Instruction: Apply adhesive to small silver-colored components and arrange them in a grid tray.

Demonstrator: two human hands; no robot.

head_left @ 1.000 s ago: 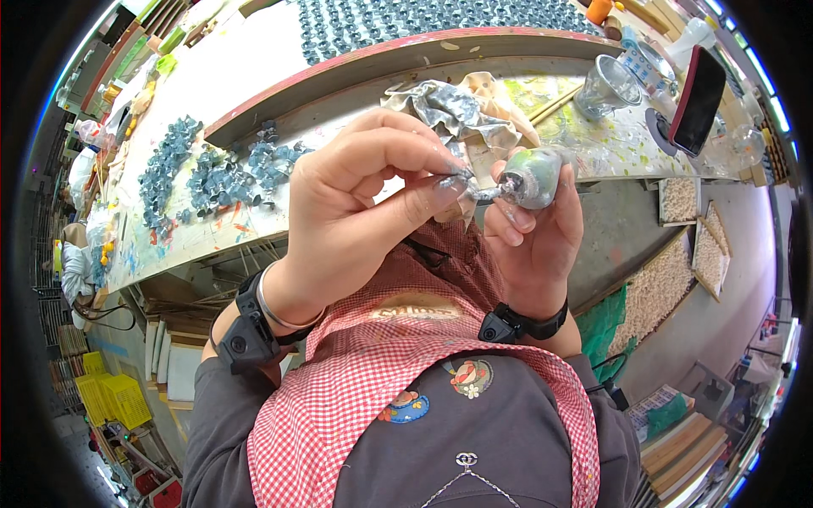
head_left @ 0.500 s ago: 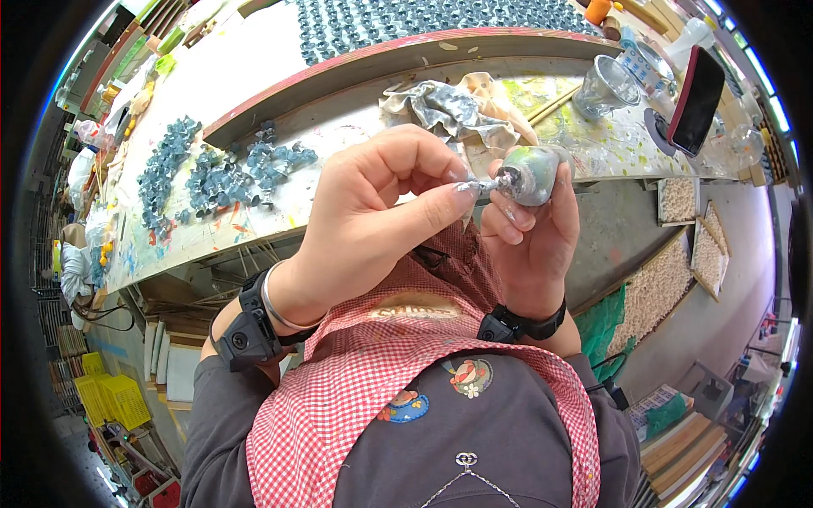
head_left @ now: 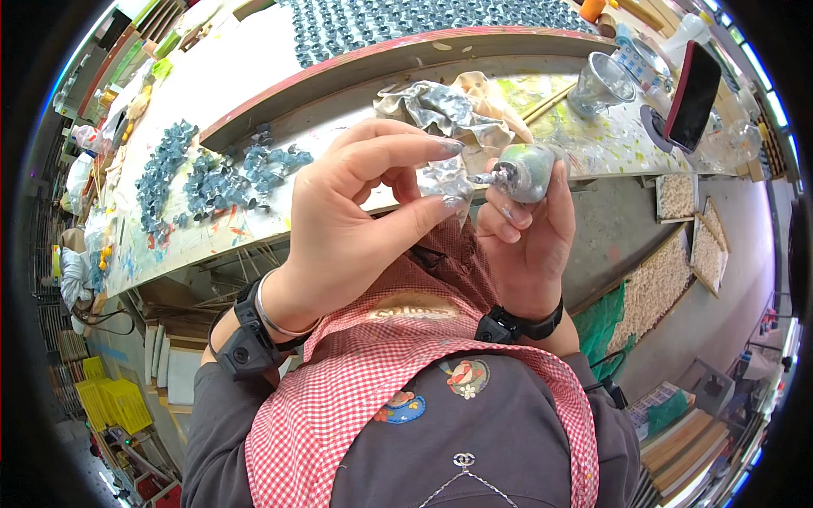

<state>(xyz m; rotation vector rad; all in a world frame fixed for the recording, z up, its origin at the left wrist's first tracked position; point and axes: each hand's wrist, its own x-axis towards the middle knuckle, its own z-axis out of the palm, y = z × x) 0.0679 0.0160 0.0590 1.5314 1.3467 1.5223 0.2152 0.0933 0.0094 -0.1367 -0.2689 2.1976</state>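
Observation:
My right hand [head_left: 529, 229] is closed round a small rounded squeeze bottle [head_left: 529, 169], smeared grey and green. The bottle lies sideways, and its thin nozzle [head_left: 483, 179] points left, coated with grey residue. Just left of that tip, my left hand [head_left: 356, 195] has its thumb and forefinger spread apart. Grey smears mark those fingertips, and I see nothing gripped between them. A silvery-grey patch [head_left: 442, 178] shows behind the gap; what it is I cannot make out. Beyond the hands, a stained crumpled cloth [head_left: 449, 110] lies on the worktable [head_left: 339, 114].
Blue-grey petal-like pieces [head_left: 216, 182] lie in heaps at the left. Behind a long wooden bar [head_left: 381, 59], rows of similar pieces [head_left: 406, 25] cover the far table. A clear plastic cup [head_left: 601, 85] and a phone on a stand [head_left: 693, 97] stand at the right.
My left thumb and forefinger have come off the nozzle tip and spread apart, with the hand shifting slightly left. My right hand still holds the bottle in nearly the same place.

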